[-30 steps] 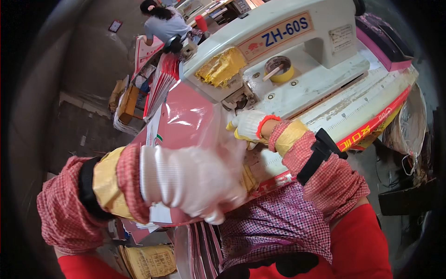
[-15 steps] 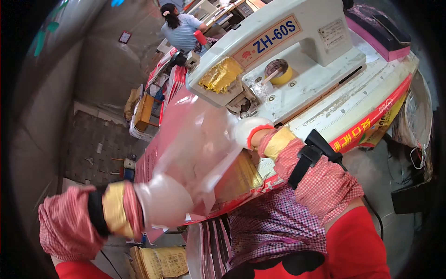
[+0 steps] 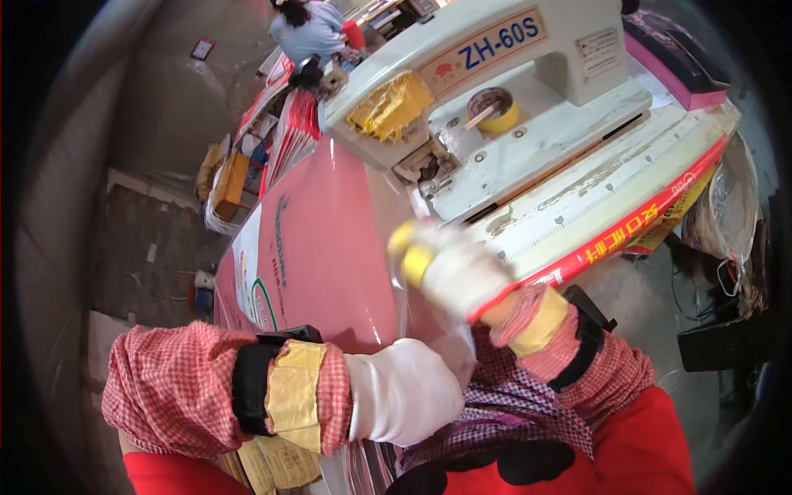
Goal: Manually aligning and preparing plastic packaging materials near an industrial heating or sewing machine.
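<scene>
My left hand point(image 3: 408, 392), in a white knit glove, is closed low in the middle, in front of my checked apron. Its fingertips are turned away from view. Thin translucent plastic film point(image 3: 455, 337) bunches at this hand and rises toward my right hand. My right hand point(image 3: 450, 268), gloved in white with yellow wrapping on the fingers, is smeared by motion just in front of the sewing machine. Whether it grips the film cannot be made out. Beyond my left forearm lies a pink printed sack point(image 3: 342, 239), its right edge beside the film.
A large pale industrial sewing machine point(image 3: 495, 58) stands across the worktable point(image 3: 594, 214). On its bed rests a tape roll point(image 3: 495, 111). A pink and black box point(image 3: 676, 62) sits at the far right. Another person point(image 3: 309, 33) is seated at the back.
My left hand has swung right and inward toward my body. The film has been drawn down and bunched, uncovering the pink sack. My right hand has turned and dropped slightly nearer.
</scene>
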A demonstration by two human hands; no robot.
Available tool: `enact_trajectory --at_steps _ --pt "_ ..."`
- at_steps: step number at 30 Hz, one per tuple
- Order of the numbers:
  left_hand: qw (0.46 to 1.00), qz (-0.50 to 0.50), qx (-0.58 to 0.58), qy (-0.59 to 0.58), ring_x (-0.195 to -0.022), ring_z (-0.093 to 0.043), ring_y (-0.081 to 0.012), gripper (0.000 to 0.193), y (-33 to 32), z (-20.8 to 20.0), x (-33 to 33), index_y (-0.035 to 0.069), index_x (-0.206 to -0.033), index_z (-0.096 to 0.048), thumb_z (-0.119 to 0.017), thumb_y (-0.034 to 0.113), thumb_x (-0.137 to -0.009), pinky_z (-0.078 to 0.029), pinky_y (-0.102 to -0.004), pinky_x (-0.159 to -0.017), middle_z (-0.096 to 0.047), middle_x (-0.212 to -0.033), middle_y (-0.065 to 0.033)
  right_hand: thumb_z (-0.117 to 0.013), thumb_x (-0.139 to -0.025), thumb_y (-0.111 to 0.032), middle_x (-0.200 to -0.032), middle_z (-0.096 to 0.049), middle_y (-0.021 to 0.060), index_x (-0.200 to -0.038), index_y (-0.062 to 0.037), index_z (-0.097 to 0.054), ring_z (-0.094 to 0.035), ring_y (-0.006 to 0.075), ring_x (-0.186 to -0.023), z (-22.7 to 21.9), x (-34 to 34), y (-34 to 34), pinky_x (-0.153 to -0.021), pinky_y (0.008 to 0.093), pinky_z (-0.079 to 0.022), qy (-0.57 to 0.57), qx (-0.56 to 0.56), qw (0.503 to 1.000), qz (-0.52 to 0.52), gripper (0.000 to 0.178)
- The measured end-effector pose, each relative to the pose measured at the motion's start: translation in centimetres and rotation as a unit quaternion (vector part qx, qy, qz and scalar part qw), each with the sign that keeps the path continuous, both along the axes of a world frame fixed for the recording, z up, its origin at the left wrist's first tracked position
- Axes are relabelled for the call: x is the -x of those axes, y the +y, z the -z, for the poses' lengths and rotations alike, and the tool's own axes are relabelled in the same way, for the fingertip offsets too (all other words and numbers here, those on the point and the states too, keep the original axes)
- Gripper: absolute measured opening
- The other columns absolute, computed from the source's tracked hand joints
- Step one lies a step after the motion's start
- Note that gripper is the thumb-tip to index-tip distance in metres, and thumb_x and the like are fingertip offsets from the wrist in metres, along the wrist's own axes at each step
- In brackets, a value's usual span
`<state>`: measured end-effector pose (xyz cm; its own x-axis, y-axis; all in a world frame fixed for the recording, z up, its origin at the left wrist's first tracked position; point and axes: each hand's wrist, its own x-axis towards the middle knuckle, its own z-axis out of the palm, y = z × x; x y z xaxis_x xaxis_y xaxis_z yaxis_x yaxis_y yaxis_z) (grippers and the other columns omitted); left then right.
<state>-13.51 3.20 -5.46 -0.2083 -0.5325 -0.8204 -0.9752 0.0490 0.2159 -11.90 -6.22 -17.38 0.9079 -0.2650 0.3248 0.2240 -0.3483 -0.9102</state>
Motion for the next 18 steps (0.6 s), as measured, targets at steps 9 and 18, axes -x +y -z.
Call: enact_trajectory --at_steps 9,18 --pt "0.995 0.057 0.067 0.042 -0.056 -0.060 -0.0302 0.008 0.2 2.2 0.8 0.008 -0.058 -0.063 -0.062 0.016 -0.059 -0.046 -0.0387 -0.048 -0.059 -0.057 -0.0103 -0.048 -0.081 -0.017 -0.091 -0.062 0.0166 -0.103 -0.0002 -0.053 -0.064 0.0285 -0.066 2.7 -3.9 3.1 -0.050 0.0439 -0.049 0.224 0.272 0.922 0.158 0.028" --pt "0.974 0.014 -0.128 -0.187 -0.075 -0.064 -0.0253 0.017 -5.3 -3.5 -3.5 0.009 -0.080 -0.070 -0.062 0.022 -0.071 -0.048 -0.0385 -0.057 -0.066 -0.081 -0.0063 -0.050 -0.080 -0.016 -0.081 -0.063 0.0130 -0.107 -0.0032 -0.057 -0.062 0.0232 -0.060 5.6 -4.8 5.2 -0.045 0.0408 -0.048 0.251 0.467 0.831 0.169 0.030"
